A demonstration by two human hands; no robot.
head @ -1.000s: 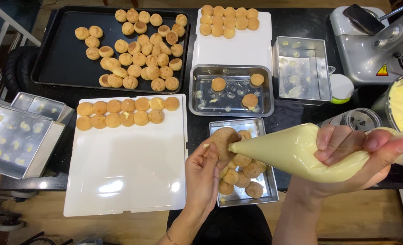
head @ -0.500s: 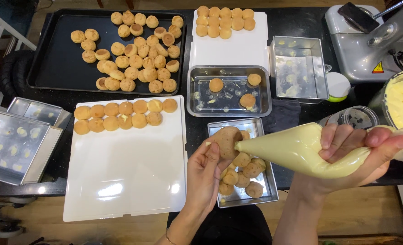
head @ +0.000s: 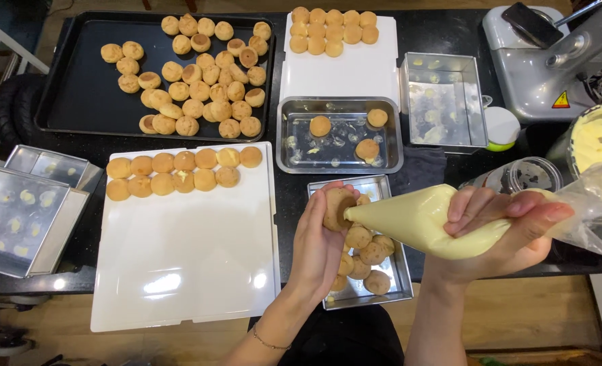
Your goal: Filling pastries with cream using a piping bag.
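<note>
Cream-filled piping bag [head: 419, 224] meets a small round puff [head: 337, 208] above a steel tray [head: 401, 278].

Head view: left hand [head: 318, 244] curls around the puff, held over the tray of puffs; right hand [head: 501, 227] squeezes the bag closed-fisted, its tip touching the puff's underside. White board [head: 185, 271] with two rows of puffs lies to the left.

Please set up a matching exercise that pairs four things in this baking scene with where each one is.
Things:
1. piping bag
2. cream puff
3. black tray
4. white board

Places:
A. far left, holding loose puffs
B. squeezed in the right hand
C. near left, two rows of puffs along its far edge
D. held in the left hand, at the bag's tip

Pairs: 1-B, 2-D, 3-A, 4-C
</note>
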